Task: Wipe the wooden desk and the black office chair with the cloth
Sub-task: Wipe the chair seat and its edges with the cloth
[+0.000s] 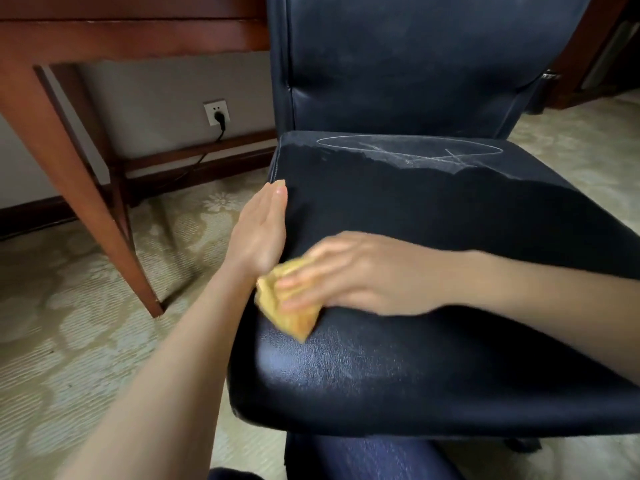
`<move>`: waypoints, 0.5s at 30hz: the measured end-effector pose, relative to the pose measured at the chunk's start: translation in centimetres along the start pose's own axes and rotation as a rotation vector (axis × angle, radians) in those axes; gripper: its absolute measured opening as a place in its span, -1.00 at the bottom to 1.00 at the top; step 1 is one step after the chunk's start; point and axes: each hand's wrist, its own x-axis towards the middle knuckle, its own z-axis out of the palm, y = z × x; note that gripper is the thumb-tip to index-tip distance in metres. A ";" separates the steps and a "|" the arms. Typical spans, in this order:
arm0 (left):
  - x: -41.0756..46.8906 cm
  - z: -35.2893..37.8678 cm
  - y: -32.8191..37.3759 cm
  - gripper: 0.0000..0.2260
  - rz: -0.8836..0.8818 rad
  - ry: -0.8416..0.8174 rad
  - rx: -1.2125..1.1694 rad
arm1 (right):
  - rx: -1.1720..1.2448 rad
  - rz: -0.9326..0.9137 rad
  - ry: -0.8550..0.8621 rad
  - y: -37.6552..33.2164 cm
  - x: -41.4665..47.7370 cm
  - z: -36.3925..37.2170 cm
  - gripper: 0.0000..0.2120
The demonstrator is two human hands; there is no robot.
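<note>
Cloth [298,322], soft and limp, is pressed onto the near-left of the black office chair seat [415,375] under the right hand's [363,271] extended fingers. The left hand [259,230] is laid flat, fingers together, against the seat's left edge. Bunching is likely; broad pressure is advised.

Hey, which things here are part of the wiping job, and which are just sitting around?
Part of the job:
yellow cloth, pressed by the right hand
black office chair, white marks on its seat
left hand, flat against the seat's side
wooden desk

Just around:
wall socket with a plug in it
patterned carpet
</note>
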 end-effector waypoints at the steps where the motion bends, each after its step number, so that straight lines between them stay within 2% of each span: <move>1: 0.2 0.1 -0.1 -0.48 -0.023 0.002 -0.017 | 0.104 0.067 -0.035 0.6 0.1 -0.6 -0.69; 4: 0.4 0.2 -0.2 -0.39 -0.003 0.026 -0.104 | 0.184 0.246 -0.026 2.8 0.4 -1.7 -0.66; 7: 0.2 0.2 -0.4 -0.38 0.023 0.047 -0.115 | 0.155 0.286 -0.053 3.8 0.3 -1.9 -0.64; 11: 0.1 0.4 -0.4 -0.39 -0.026 0.047 0.009 | 0.082 0.435 0.036 7.0 0.2 -2.1 -0.64; 15: 0.3 0.5 -1.3 -0.36 -0.095 -0.019 0.176 | 0.011 0.628 0.033 10.8 2.0 -2.6 -0.64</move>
